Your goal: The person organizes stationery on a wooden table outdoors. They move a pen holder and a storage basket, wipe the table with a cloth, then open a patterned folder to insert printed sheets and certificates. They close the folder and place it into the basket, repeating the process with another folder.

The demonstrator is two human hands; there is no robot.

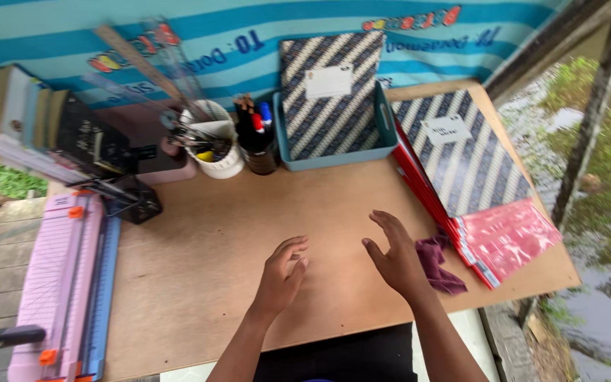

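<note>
A: Hands, status?
B: Your left hand [282,274] & right hand [393,256]: both over bare desk [199,247], fingers loose & spread, gripping nothing.
A: Nearest item?
B: Purple cloth [438,263], just right of your right hand, by the red stack [500,240].
A: Rest?
B: Striped book [464,152] on that stack; 2nd book in blue tray [383,124]; white cup [220,152] w/ tools; pink cutter [61,283] far left.
</note>
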